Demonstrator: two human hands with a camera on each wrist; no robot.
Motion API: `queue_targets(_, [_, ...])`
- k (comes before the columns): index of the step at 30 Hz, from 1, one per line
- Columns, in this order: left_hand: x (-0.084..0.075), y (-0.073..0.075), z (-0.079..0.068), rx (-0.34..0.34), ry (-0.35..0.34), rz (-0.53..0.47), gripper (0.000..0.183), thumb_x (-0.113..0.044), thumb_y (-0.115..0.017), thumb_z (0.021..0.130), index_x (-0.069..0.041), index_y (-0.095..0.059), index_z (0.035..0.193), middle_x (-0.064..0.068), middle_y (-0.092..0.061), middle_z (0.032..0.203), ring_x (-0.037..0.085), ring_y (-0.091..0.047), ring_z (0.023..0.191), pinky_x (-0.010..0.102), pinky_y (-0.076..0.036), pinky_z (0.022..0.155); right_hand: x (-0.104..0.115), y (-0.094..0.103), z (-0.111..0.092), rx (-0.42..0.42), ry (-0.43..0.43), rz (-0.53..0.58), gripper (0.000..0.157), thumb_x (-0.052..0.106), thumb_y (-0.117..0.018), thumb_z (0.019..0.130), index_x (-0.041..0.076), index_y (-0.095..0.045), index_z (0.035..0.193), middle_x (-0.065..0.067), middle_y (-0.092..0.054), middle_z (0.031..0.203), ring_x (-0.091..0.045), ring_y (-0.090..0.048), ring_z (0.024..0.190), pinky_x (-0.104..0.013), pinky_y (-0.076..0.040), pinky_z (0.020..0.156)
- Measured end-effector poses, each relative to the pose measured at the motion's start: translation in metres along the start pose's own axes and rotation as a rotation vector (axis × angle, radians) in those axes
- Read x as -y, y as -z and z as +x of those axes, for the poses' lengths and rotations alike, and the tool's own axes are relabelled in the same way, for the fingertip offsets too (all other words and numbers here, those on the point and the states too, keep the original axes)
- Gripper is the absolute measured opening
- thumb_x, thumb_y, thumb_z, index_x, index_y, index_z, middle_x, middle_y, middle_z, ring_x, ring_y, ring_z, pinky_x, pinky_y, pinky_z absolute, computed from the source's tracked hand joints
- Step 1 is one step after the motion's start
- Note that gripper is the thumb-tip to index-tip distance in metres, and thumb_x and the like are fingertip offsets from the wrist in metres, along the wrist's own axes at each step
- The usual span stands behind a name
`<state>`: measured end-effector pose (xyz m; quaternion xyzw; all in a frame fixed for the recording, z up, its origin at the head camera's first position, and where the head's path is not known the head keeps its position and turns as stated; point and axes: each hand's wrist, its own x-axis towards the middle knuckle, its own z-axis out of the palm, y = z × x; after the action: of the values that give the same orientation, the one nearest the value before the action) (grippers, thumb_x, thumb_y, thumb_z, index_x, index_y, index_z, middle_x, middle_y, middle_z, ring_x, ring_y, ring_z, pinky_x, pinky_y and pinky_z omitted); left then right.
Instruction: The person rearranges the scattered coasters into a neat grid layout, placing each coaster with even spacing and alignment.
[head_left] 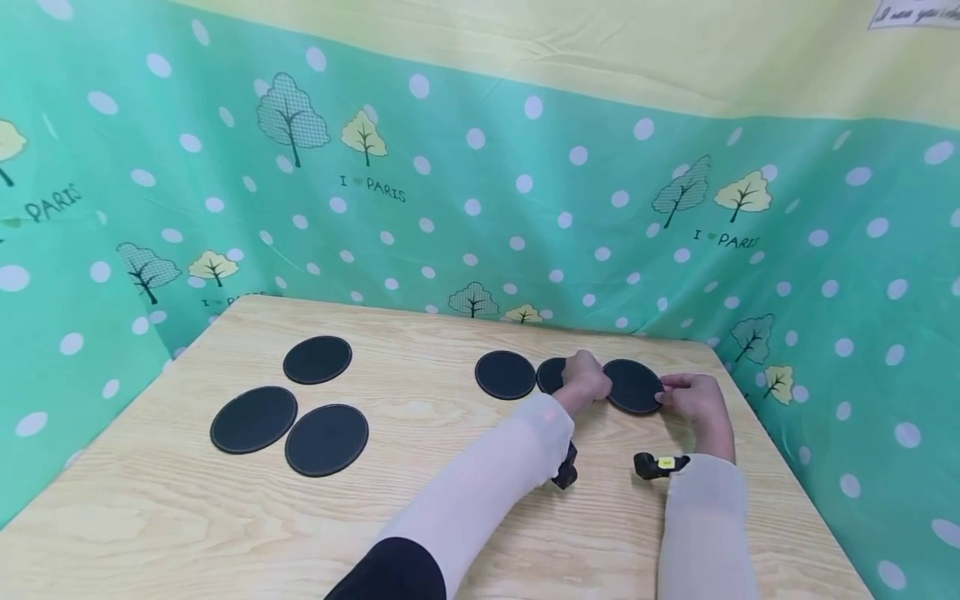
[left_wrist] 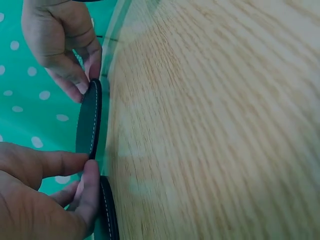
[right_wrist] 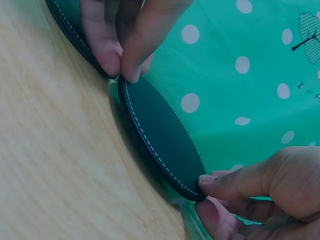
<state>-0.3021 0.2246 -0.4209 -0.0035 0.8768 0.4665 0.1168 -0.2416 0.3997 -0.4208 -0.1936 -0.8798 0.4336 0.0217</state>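
Pinching the left edge of a round, black, leather-like disc with pale rim stitching [head_left: 632, 387], the left hand [head_left: 587, 377] has thumb and fingers closed on it; the right hand [head_left: 693, 400] pinches the opposite edge. This disc is at the right end of a row, near the back right corner of the light wood-grain table [head_left: 187, 533]. Just left, a second black disc [head_left: 551, 375] is partly hidden by the left hand, beside a third [head_left: 505, 375]. Well apart, three more black discs [head_left: 327, 440] lie clustered farther left. Behind hangs green-and-yellow dotted cloth [head_left: 480, 175].
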Motion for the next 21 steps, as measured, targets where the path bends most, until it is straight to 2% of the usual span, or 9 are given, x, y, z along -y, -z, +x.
queue_targets(3, [0.0,-0.002,0.0,0.03,-0.008,0.041,0.052,0.008,-0.065,0.085,-0.015,-0.029,0.056,-0.002,-0.022,0.054,0.015,-0.024,0.043,0.027,-0.024,0.035,-0.001,0.0,0.0,-0.001,0.0,0.001,0.043,-0.004,-0.066,0.094,-0.013,-0.056,0.136,-0.027,-0.064,0.122,-0.031,-0.066,0.104,-0.03,-0.056,0.08])
queue_targets(10, [0.004,-0.002,0.003,0.056,-0.039,0.1,0.048,0.005,-0.066,0.087,-0.014,-0.032,0.059,-0.001,-0.024,0.056,0.016,-0.025,0.046,0.027,-0.024,0.036,-0.001,-0.002,0.0,0.007,-0.019,-0.003,0.042,-0.003,-0.064,0.096,-0.011,-0.056,0.136,-0.029,-0.059,0.13,-0.041,-0.055,0.121,-0.043,-0.052,0.094])
queue_targets(15, [0.004,-0.002,0.006,0.067,-0.067,0.128,0.041,0.004,-0.068,0.087,-0.013,-0.039,0.065,0.001,-0.033,0.061,0.018,-0.034,0.05,0.029,-0.026,0.038,0.001,-0.004,0.001,0.007,0.003,-0.023,0.042,-0.003,-0.066,0.094,-0.013,-0.058,0.134,-0.03,-0.06,0.127,-0.041,-0.056,0.12,-0.044,-0.052,0.095])
queue_targets(18, [0.006,-0.001,0.008,0.091,-0.066,0.123,0.041,0.005,-0.068,0.086,-0.013,-0.038,0.064,0.001,-0.033,0.062,0.018,-0.033,0.051,0.029,-0.025,0.039,0.0,-0.005,0.001,0.002,0.013,-0.04,0.041,-0.003,-0.068,0.092,-0.013,-0.059,0.131,-0.029,-0.062,0.124,-0.039,-0.057,0.117,-0.044,-0.053,0.094])
queue_targets(21, [0.008,0.0,0.011,0.096,-0.069,0.105,0.033,0.003,-0.075,0.082,-0.012,-0.049,0.067,-0.001,-0.044,0.067,0.016,-0.039,0.054,0.026,-0.031,0.04,-0.001,-0.005,0.0,-0.001,0.007,-0.042,0.041,-0.004,-0.067,0.092,-0.013,-0.059,0.131,-0.029,-0.063,0.123,-0.039,-0.058,0.116,-0.042,-0.054,0.093])
